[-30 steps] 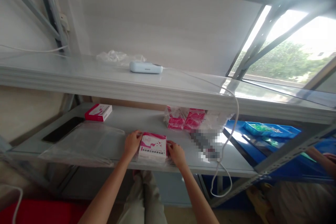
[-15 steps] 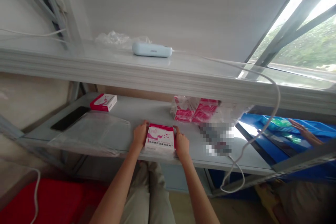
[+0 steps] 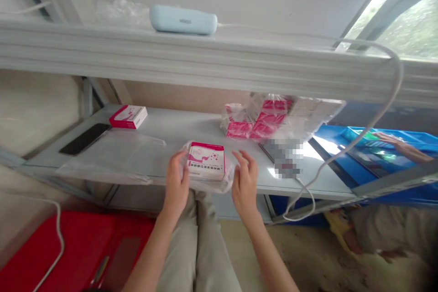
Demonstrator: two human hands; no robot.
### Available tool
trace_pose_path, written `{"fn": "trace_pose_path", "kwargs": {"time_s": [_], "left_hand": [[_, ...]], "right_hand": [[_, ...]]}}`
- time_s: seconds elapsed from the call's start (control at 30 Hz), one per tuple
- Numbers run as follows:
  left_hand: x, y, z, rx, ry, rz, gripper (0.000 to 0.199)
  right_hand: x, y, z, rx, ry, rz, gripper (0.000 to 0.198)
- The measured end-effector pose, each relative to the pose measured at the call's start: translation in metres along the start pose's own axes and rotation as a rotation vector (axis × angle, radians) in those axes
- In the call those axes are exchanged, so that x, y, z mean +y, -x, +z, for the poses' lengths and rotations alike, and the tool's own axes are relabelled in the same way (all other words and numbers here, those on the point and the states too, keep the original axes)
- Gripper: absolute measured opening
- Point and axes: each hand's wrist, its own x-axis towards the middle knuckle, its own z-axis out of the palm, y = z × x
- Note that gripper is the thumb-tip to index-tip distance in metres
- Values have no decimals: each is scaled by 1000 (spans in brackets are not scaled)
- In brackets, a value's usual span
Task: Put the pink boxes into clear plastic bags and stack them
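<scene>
A white and pink box [image 3: 206, 160] with printed lettering lies on the grey shelf in front of me, inside a clear plastic bag [image 3: 224, 185]. The bag's loose film puffs out around its sides and front. At the bag's left edge is my left hand [image 3: 177, 187], thumb and fingers closed on the film. My right hand [image 3: 245, 180] is just to the right of the bag, fingers curved and apart, holding nothing. A flat stack of clear bags [image 3: 112, 155] lies on the shelf to the left of my left hand.
Another pink and white box [image 3: 128, 117] sits at the back left, near a black phone [image 3: 85, 139]. Bagged pink boxes [image 3: 260, 116] stand at the back right beside a blurred device with a cable [image 3: 316, 178]. A light-blue device [image 3: 183, 20] rests on the upper ledge. A co-worker's hand [image 3: 393, 139] is over blue bins.
Both hands have come off the box's sides and nearer to me; the right has opened away from it. The bag film now stands out more around the box. My view has shifted.
</scene>
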Motion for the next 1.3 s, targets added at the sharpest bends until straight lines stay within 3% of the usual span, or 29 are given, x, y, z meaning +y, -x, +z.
{"fn": "trace_pose_path", "kwargs": {"time_s": [0.07, 0.13, 0.2, 0.27, 0.33, 0.6, 0.8, 0.9, 1.07, 1.23, 1.3], "left_hand": [[3, -18, 13, -92, 97, -6, 32], [-1, -29, 23, -180, 72, -27, 33], [-10, -34, 28, -220, -1, -51, 35], [-19, -35, 28, -227, -37, -75, 39], [-27, -37, 25, -251, 1, -110, 41], [-29, -42, 8, -353, 514, -355, 32], [0, -47, -13, -366, 929, -551, 29], [19, -56, -28, -349, 966, -650, 35], [36, -64, -44, -289, 890, -719, 71], [27, -57, -45, -370, 982, -699, 47], [22, -54, -49, -324, 1046, -687, 44]], "right_hand": [[-4, -28, 6, -264, -52, -156, 47], [2, -50, 17, -486, -16, -215, 74], [13, -61, 28, -685, 56, -180, 105], [24, -67, 35, -828, 130, -148, 116], [29, -71, 37, -894, 171, -173, 112], [19, -89, 17, -842, 14, -321, 83], [18, -100, -6, -820, -297, -134, 74], [12, -104, -13, -833, -411, -79, 77], [-10, -110, -19, -849, -518, -103, 85], [-37, -112, -18, -915, -589, -118, 95], [-44, -108, -11, -810, -659, -104, 103]]}}
